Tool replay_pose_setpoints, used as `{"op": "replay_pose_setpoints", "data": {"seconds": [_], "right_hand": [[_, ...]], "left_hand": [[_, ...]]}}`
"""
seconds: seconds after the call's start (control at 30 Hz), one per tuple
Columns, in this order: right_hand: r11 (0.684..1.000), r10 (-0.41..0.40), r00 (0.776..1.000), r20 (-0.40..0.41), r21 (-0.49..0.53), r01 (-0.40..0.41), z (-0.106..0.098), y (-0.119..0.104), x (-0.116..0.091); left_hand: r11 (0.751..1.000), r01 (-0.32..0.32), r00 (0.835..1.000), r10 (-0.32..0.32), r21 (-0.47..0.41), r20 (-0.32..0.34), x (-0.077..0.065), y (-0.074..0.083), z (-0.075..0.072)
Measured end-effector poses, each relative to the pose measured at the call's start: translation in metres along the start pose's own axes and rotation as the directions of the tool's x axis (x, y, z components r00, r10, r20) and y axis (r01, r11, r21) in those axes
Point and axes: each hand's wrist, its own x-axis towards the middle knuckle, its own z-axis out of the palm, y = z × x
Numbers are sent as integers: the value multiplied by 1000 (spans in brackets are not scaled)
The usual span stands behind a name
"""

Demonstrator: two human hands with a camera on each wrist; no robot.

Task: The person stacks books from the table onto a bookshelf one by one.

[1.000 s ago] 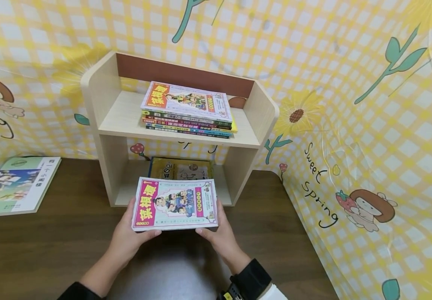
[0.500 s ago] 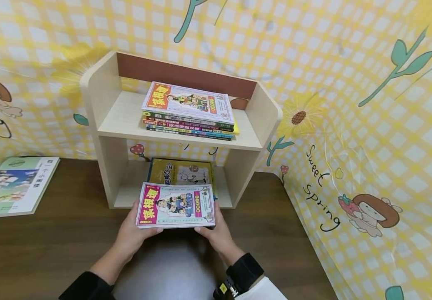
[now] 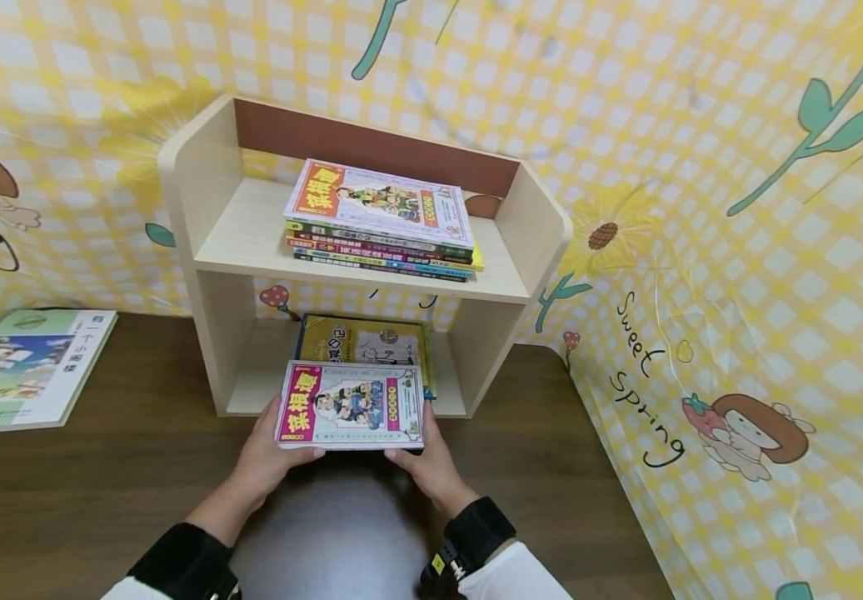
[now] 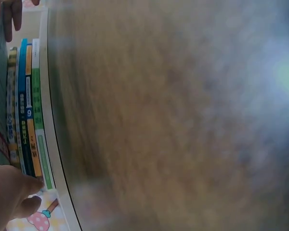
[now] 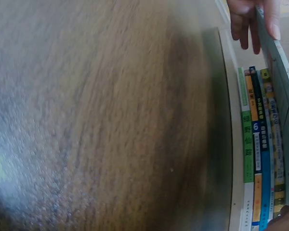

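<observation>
Both hands hold a paperback book (image 3: 349,404) with a pink title strip and cartoon children on its cover, one hand at each short side. My left hand (image 3: 262,462) grips its left end, thumb along the near edge. On the right end, my right hand (image 3: 435,467) does the same. The book is level in front of the lower shelf (image 3: 247,383) and overlaps a gold-covered book (image 3: 360,337) lying there. In the right wrist view its underside lies close over a stack with green (image 5: 249,144), orange and blue spines.
The two-tier wooden bookcase (image 3: 210,333) stands on a dark wood table (image 3: 139,492). Its upper shelf bears a stack of several books (image 3: 379,217). A green and white book (image 3: 27,367) lies at the left. Yellow checked cloth (image 3: 739,292) covers the back and right side.
The held book has gone down and in toward the lower shelf, both hands with it. More of the gold book's cover shows than a second ago.
</observation>
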Motion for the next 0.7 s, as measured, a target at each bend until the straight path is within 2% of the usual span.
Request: {"op": "replay_pose_setpoints", "data": {"seconds": [0.13, 0.3, 0.43, 0.53, 0.7], "right_hand": [[996, 9, 999, -38, -90, -12, 1, 3, 4], [975, 32, 995, -93, -217, -52, 3, 5, 9], [946, 47, 992, -114, -313, -81, 2, 5, 14], [923, 26, 991, -127, -378, -73, 1, 6, 18], [899, 10, 992, -123, -433, -63, -2, 7, 28]], "left_hand": [[1000, -4, 1000, 4, 29, 3, 8, -1, -3], [998, 29, 1000, -29, 48, 4, 17, -3, -7], [998, 28, 1000, -28, 57, -2, 23, -2, -7], [998, 17, 1000, -18, 63, 0, 27, 0, -7], [996, 7, 1000, -8, 93, 8, 38, 2, -8]]}}
